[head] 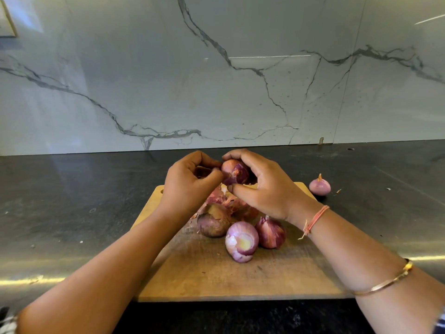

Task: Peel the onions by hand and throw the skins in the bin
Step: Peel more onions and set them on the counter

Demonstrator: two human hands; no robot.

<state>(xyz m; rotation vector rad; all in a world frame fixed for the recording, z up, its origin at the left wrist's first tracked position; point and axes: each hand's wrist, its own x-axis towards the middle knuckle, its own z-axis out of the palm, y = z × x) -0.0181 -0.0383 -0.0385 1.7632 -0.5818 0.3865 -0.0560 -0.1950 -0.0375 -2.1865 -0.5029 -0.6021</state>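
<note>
My right hand grips a red onion above the far end of the wooden cutting board. My left hand pinches a flap of its skin at the onion's left side. Below the hands lies a heap of loose pink skins. Three onions rest mid-board: a dull unpeeled one, a partly peeled pale one and a dark red one. A peeled onion sits on the counter to the right of the board. No bin is in view.
The dark stone counter stretches left and right of the board, with small skin scraps scattered on it. A white marble backsplash rises behind. A thread bracelet and a gold bangle sit on my right arm.
</note>
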